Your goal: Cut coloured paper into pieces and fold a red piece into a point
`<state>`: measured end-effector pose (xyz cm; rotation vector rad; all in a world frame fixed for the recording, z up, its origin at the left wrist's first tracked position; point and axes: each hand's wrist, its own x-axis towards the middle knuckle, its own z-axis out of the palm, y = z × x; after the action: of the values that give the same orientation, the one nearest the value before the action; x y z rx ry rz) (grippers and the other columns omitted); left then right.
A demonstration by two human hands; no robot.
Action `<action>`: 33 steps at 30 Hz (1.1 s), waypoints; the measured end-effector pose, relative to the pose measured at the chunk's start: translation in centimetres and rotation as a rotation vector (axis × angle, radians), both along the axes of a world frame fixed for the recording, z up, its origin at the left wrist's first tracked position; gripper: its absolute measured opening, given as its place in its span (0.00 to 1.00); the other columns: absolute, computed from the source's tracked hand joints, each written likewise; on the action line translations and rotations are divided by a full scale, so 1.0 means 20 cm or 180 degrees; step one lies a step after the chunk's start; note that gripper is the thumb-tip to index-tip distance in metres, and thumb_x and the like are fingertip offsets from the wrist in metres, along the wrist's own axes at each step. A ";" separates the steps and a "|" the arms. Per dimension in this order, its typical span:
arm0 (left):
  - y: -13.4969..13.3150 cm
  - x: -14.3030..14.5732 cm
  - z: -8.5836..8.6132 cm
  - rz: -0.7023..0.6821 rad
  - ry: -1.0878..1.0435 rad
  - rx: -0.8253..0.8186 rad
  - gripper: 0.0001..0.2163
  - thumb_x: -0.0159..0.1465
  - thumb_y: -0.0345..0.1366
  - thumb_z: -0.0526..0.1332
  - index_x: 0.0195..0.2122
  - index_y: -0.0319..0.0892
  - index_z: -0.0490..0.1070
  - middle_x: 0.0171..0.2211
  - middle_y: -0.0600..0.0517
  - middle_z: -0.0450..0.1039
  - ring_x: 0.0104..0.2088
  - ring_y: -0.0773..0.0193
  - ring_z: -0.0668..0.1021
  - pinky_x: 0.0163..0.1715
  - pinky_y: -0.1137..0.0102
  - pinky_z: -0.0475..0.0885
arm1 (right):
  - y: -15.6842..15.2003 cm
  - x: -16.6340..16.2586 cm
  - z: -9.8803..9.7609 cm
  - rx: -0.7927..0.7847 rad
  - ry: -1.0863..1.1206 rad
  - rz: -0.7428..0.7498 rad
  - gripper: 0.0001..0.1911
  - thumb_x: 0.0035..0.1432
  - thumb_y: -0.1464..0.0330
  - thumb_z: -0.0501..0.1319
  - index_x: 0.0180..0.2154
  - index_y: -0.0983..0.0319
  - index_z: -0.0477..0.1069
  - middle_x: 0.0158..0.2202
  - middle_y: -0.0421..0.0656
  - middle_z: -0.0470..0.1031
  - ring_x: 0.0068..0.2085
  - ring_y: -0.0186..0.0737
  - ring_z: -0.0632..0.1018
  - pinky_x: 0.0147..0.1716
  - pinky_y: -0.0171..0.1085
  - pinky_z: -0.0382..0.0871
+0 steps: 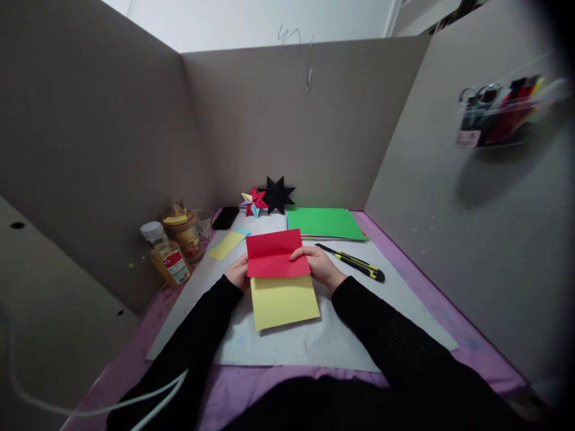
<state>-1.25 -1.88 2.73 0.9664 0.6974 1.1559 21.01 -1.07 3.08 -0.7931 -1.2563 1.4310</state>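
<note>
While the left hand and right hand grasp the creased red paper by its side edges, mid-scene, smooth, flat yellow paper extends on its near side.

On my feed, the paper stack lies at one o'clock from the held sheets, the cutter at three, the bottle at nine. A blurred pouch seemingly hangs at two.
</note>
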 end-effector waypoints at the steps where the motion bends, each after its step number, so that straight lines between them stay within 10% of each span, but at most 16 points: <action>1: 0.00 0.00 0.00 0.0003 0.0024 -0.0021 0.24 0.45 0.33 0.66 0.46 0.40 0.69 0.31 0.49 0.77 0.32 0.56 0.78 0.31 0.65 0.72 | 0.00 0.00 0.00 0.0038 -0.0033 -0.0030 0.08 0.37 0.75 0.60 0.24 0.62 0.77 0.28 0.41 0.77 0.31 0.38 0.75 0.34 0.38 0.67; 8: 0.02 0.00 0.03 0.0911 0.0330 0.0325 0.27 0.43 0.37 0.69 0.42 0.47 0.57 0.29 0.56 0.75 0.18 0.71 0.72 0.15 0.79 0.61 | 0.01 -0.03 0.00 -0.0597 0.0346 -0.0125 0.07 0.34 0.75 0.62 0.23 0.63 0.76 0.23 0.42 0.76 0.25 0.39 0.75 0.29 0.39 0.67; 14: 0.01 -0.01 0.03 0.0557 0.0833 0.0215 0.17 0.45 0.39 0.67 0.36 0.43 0.66 0.22 0.58 0.71 0.17 0.71 0.70 0.15 0.78 0.62 | 0.02 -0.02 -0.03 -0.0942 0.0487 0.0067 0.09 0.32 0.75 0.65 0.23 0.64 0.75 0.22 0.43 0.76 0.24 0.39 0.75 0.28 0.40 0.68; 33: 0.05 -0.06 0.00 0.0638 0.0582 0.0523 0.07 0.41 0.34 0.69 0.22 0.39 0.75 0.22 0.51 0.75 0.22 0.65 0.75 0.24 0.71 0.70 | -0.03 0.04 0.02 0.0180 -0.0069 0.0505 0.14 0.45 0.66 0.57 0.31 0.62 0.78 0.33 0.45 0.78 0.33 0.41 0.76 0.34 0.38 0.68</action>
<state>-2.49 -0.89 2.70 1.1714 0.8712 1.3269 21.80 -1.65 3.54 -0.6850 -1.3959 1.5095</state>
